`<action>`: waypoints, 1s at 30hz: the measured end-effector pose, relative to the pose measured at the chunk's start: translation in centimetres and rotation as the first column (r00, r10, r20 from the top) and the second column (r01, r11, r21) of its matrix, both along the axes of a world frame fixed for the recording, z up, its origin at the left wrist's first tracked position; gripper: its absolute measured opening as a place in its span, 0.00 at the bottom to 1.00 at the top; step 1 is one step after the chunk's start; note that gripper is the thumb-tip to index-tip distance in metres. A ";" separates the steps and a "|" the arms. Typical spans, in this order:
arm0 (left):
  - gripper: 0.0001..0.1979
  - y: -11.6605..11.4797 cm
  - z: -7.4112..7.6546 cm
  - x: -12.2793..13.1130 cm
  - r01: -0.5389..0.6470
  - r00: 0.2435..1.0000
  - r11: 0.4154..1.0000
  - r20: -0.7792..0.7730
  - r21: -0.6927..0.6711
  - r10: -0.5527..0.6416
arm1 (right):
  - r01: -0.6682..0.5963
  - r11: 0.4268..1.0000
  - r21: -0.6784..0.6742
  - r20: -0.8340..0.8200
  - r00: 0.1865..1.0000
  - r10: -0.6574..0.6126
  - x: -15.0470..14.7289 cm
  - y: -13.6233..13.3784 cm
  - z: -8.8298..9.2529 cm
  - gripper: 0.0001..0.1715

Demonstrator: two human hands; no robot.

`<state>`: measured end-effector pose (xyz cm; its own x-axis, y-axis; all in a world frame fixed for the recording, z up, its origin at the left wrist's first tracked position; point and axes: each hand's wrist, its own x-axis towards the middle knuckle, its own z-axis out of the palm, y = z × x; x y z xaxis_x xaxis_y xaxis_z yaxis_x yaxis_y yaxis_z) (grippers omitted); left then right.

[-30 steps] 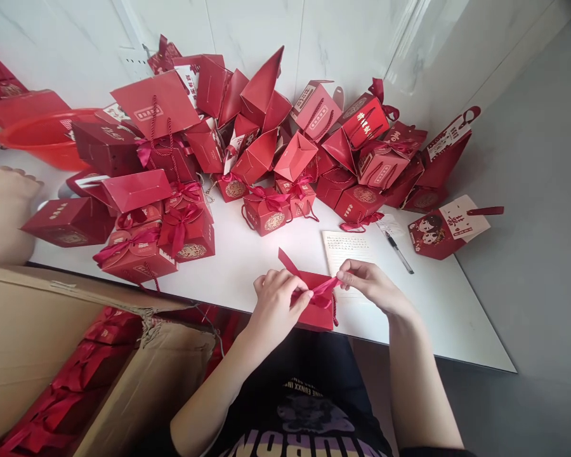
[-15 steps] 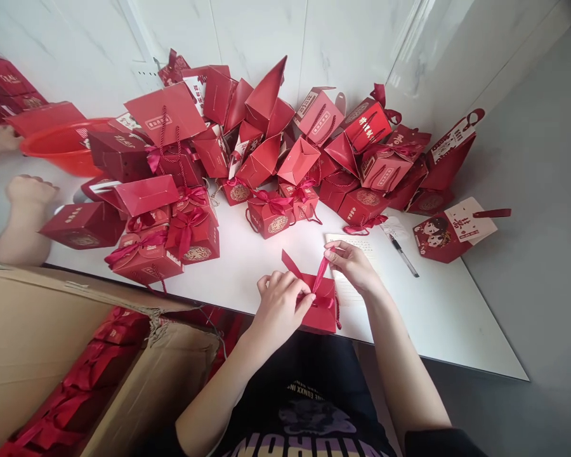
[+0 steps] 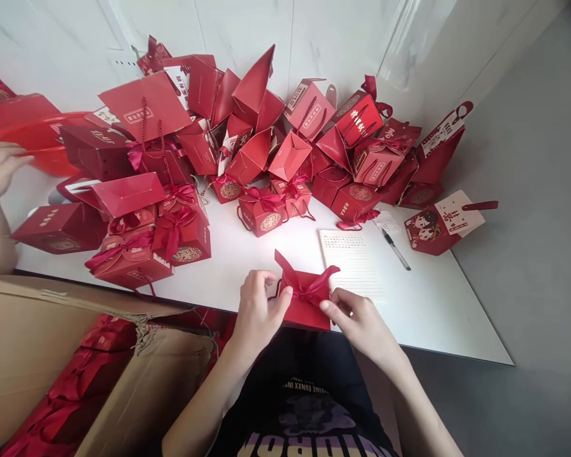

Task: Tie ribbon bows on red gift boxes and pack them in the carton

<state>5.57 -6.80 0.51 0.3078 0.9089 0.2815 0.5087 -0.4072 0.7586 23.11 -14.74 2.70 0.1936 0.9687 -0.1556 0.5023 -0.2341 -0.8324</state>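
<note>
A small red gift box [image 3: 307, 315] lies at the table's front edge, before my body. A red ribbon [image 3: 321, 280] is tied in a bow on its top, with two tails pointing up and outward. My left hand [image 3: 259, 311] grips the box at its left side, thumb on the edge and fingers curled by a cord handle. At the right side my right hand [image 3: 364, 320] holds the box between thumb and bent fingers. Some of the fingertips are hidden.
Behind the box is a heap of red gift boxes [image 3: 292, 155]. A notebook [image 3: 352, 263] and pen [image 3: 396, 249] lie to the right. An open carton [image 3: 166, 365] with ribboned boxes stands at lower left. Another person's hand [image 3: 0, 168] is near an orange basin [image 3: 59, 162].
Both hands have let go of the ribbon and moved down to the box's sides. The bow now lies spread on top. The other person's hand has moved up toward the basin.
</note>
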 end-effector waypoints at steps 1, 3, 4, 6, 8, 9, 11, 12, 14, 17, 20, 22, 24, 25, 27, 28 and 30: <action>0.08 0.0 -0.1 -0.2 0.012 1.000 0.998 -0.017 -0.070 -0.013 | 0.004 1.000 -0.002 -0.001 1.000 -0.004 -0.2 0.0 -0.2 0.26; 0.12 0.1 -0.1 -0.4 0.047 0.998 0.983 -0.025 -0.180 -0.052 | -0.009 1.000 0.002 -0.032 0.999 0.009 -0.2 0.2 -0.7 0.26; 0.13 0.1 0.0 -0.4 0.057 0.998 0.976 -0.014 -0.210 -0.061 | -0.026 1.000 0.001 -0.058 0.998 0.026 -0.1 0.3 -0.9 0.26; 0.14 0.0 0.1 -0.5 0.072 0.997 0.970 0.016 -0.233 -0.070 | -0.069 0.998 -0.001 -0.118 0.991 0.068 0.2 0.7 -1.1 0.24; 0.13 -0.2 0.3 -0.4 0.100 0.995 0.966 0.037 -0.239 -0.094 | -0.090 0.996 0.006 -0.173 0.981 0.089 0.4 0.9 -1.2 0.23; 0.13 -0.3 0.4 -0.4 0.113 0.993 0.963 0.043 -0.244 -0.106 | -0.089 0.996 0.015 -0.205 0.975 0.090 0.4 0.9 -1.2 0.23; 0.12 -0.5 0.5 -0.2 0.123 0.992 0.958 0.057 -0.259 -0.112 | -0.070 0.997 0.031 -0.279 0.957 0.076 0.4 1.0 -1.5 0.24; 0.12 -0.5 0.4 -0.2 0.125 0.992 0.954 0.067 -0.271 -0.111 | -0.055 0.998 0.033 -0.323 0.944 0.062 0.4 1.1 -1.7 0.25; 0.13 -0.5 0.3 -0.1 0.145 0.987 0.939 0.105 -0.312 -0.118 | -0.027 0.999 0.024 -0.428 0.903 0.035 0.4 1.2 -2.3 0.26; 0.14 -0.3 0.0 -0.1 0.226 0.968 0.888 0.198 -0.401 -0.156 | -0.005 1.000 0.004 -0.598 0.801 0.006 0.7 1.4 -3.1 0.26; 0.14 0.1 -0.4 -0.2 0.295 0.944 0.850 0.269 -0.437 -0.190 | 0.013 1.000 0.000 -0.714 0.700 -0.010 1.0 1.5 -3.7 0.25; 0.14 0.2 -0.6 -0.3 0.320 0.936 0.845 0.283 -0.427 -0.211 | 0.021 1.000 0.008 -0.746 0.666 -0.008 1.1 1.6 -3.9 0.25; 0.13 0.4 -0.8 -0.4 0.336 0.932 0.847 0.277 -0.413 -0.234 | 0.025 1.000 0.019 -0.754 0.657 -0.002 1.1 1.6 -4.0 0.25; 0.13 0.4 -0.8 -0.5 0.345 0.930 0.847 0.271 -0.405 -0.249 | 0.026 0.999 0.023 -0.755 0.656 0.000 1.0 1.7 -4.1 0.25; 0.12 0.6 -1.0 -0.6 0.365 0.924 0.848 0.258 -0.384 -0.281 | 0.024 0.999 0.023 -0.755 0.656 0.002 0.9 1.8 -4.3 0.25; 0.12 0.7 -1.0 -0.6 0.375 0.921 0.849 0.253 -0.372 -0.296 | 0.021 1.000 0.022 -0.755 0.656 0.003 0.9 1.8 -4.4 0.26; 0.12 0.9 -1.0 -0.7 0.385 0.918 0.852 0.244 -0.354 -0.313 | 0.010 1.000 0.023 -0.753 0.658 0.011 0.9 1.9 -4.6 0.26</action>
<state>4.86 -5.88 -0.51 0.6051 0.7961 0.0073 0.2361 -0.1882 0.9533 24.01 -12.85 -1.87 0.0205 0.9740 -0.2255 -0.2982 -0.2093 -0.9313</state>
